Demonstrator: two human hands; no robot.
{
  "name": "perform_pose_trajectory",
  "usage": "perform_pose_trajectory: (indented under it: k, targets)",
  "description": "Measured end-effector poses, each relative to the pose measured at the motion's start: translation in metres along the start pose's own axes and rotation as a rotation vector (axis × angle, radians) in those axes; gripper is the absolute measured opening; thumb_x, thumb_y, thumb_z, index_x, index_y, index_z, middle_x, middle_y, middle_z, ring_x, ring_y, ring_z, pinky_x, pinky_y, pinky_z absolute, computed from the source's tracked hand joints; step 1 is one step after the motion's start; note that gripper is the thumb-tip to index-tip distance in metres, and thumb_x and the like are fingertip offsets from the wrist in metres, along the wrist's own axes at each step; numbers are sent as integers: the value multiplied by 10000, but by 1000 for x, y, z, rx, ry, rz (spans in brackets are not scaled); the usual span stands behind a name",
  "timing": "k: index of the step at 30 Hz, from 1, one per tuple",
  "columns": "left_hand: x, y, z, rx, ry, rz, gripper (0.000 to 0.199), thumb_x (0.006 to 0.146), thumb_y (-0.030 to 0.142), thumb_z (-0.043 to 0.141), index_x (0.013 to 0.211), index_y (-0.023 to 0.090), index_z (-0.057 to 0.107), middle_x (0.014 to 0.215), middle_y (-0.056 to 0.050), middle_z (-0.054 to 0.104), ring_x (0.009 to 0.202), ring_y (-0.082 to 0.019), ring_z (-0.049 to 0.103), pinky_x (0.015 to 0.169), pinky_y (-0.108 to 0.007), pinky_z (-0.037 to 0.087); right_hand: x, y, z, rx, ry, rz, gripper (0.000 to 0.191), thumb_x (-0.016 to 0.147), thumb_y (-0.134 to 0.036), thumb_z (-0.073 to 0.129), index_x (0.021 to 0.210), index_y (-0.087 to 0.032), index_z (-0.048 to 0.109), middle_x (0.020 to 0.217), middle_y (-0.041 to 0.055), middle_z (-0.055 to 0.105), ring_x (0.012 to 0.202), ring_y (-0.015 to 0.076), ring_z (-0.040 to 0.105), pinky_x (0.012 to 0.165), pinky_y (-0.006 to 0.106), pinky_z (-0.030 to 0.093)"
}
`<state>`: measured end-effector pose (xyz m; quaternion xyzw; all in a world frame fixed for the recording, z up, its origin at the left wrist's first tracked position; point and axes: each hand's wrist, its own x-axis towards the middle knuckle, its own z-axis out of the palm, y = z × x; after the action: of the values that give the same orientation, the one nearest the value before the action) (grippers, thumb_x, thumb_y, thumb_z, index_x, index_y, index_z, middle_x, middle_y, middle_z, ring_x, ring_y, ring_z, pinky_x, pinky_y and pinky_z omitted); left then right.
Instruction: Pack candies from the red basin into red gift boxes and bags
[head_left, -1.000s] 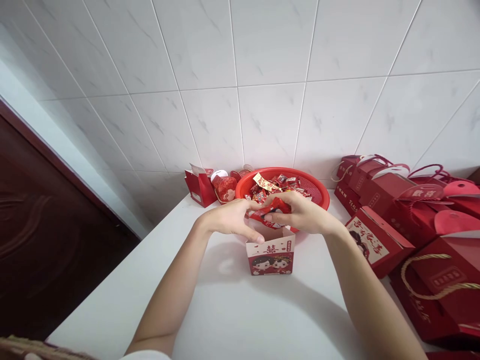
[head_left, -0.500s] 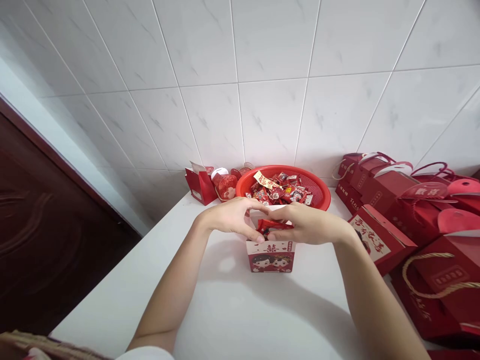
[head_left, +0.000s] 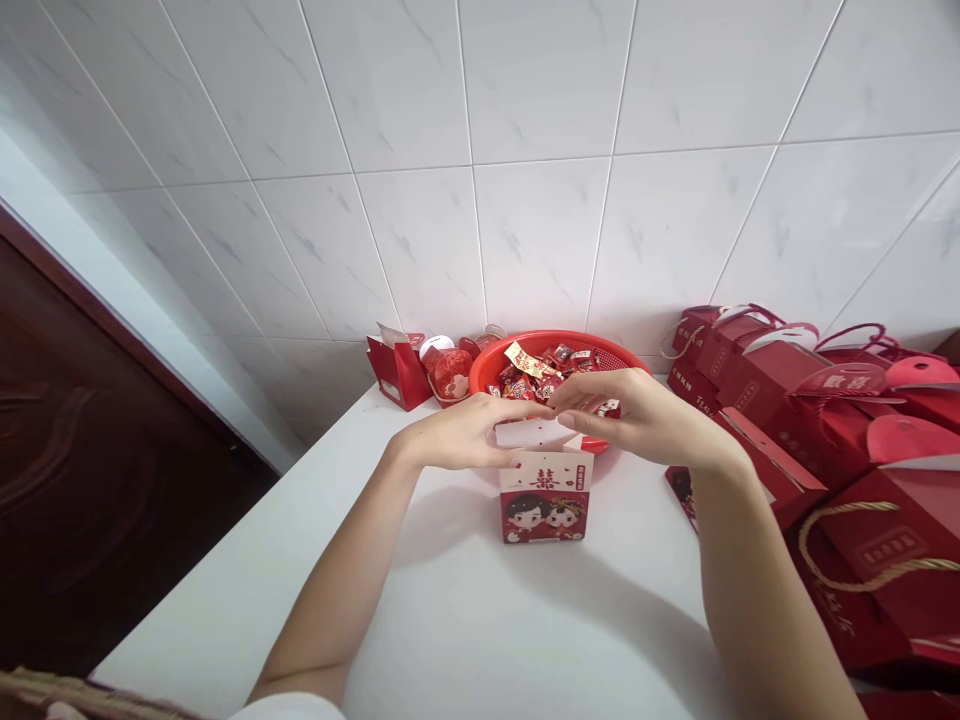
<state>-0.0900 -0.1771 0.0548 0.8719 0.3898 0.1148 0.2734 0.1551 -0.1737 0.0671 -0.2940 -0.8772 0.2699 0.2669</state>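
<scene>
A small red-and-white paper candy box (head_left: 544, 510) stands upright on the white table, its top flaps raised. Two cartoon faces and a red double-happiness sign decorate its front. My left hand (head_left: 459, 432) grips the box's upper left edge, thumb at the front and fingers reaching behind. Just above the box's back right corner, my right hand (head_left: 637, 415) is open, thumb and fingers apart, with nothing visible in it. Its fingertips come close to those of my left hand. What lies inside the box is hidden by its front panel.
Behind the box stands a red plastic basket (head_left: 486, 368) with wrapped candies (head_left: 536, 372). To its left are a red open box (head_left: 401, 372) and a round red container (head_left: 450, 372). Many red gift boxes (head_left: 780, 390), some with rope handles (head_left: 847, 570), crowd the right side.
My right hand has risen and moved right, off the box top. The red packet that showed in the opening is out of sight. The box's front panel now stands higher.
</scene>
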Motion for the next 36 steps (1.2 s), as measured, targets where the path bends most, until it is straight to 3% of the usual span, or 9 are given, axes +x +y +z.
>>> perform_pose_trajectory:
  k: [3,5,8,13,18,21,24,32,36]
  targets:
    - [4,0,3,61,58,-46,533,831,192,606,1356,265,551,1298,-55,659,1144,-257,612,920,-341,458,1,6,0,-67,38,42,273,952,-413,541,990,-200,707,988,71,724,861,194,644,734,299,478]
    - [7,-1,4,98,60,-43,391,819,157,576,1202,229,609,1153,-48,692,1036,-244,628,841,-320,449,2,10,1,-126,19,98,252,948,-398,545,930,-192,690,909,64,702,794,181,606,690,290,438]
    - [8,0,5,129,25,-6,199,798,108,527,957,193,609,973,-35,676,885,-213,611,732,-293,408,4,15,4,-195,-120,181,320,973,-400,495,754,-192,598,715,17,586,655,142,489,616,278,350]
    - [9,3,7,160,15,2,165,757,52,467,835,193,505,892,-22,612,783,-178,547,662,-282,355,5,14,8,-197,-322,289,450,993,-419,443,617,-195,338,579,-35,316,544,108,271,545,284,232]
    - [12,1,11,194,71,-20,188,745,22,438,766,204,398,792,-1,535,711,-162,483,645,-284,323,4,7,12,-266,-329,347,336,919,-325,561,644,-197,415,638,-14,456,584,118,374,550,286,243]
    - [13,-1,12,200,74,14,216,745,3,420,710,203,348,777,-1,509,702,-155,455,648,-282,313,4,5,16,-301,-323,350,379,893,-309,598,622,-197,358,604,-27,400,568,111,329,549,290,222]
    - [12,0,12,199,53,10,201,730,7,443,697,196,382,788,-5,517,715,-156,459,653,-281,316,5,4,18,-265,-334,335,440,950,-365,517,599,-196,312,573,-31,328,550,108,271,544,298,202]
    - [10,4,10,115,15,-66,149,739,207,630,699,196,488,758,10,557,683,-153,505,593,-270,322,7,-1,21,-343,-295,376,311,887,-226,564,615,-194,416,579,-7,452,527,113,358,517,293,217]
    - [14,7,15,183,67,-84,224,739,186,587,649,204,382,682,18,499,622,-139,443,559,-288,269,7,-9,24,-411,-268,422,302,892,-181,547,618,-194,419,583,1,455,529,116,372,521,296,216]
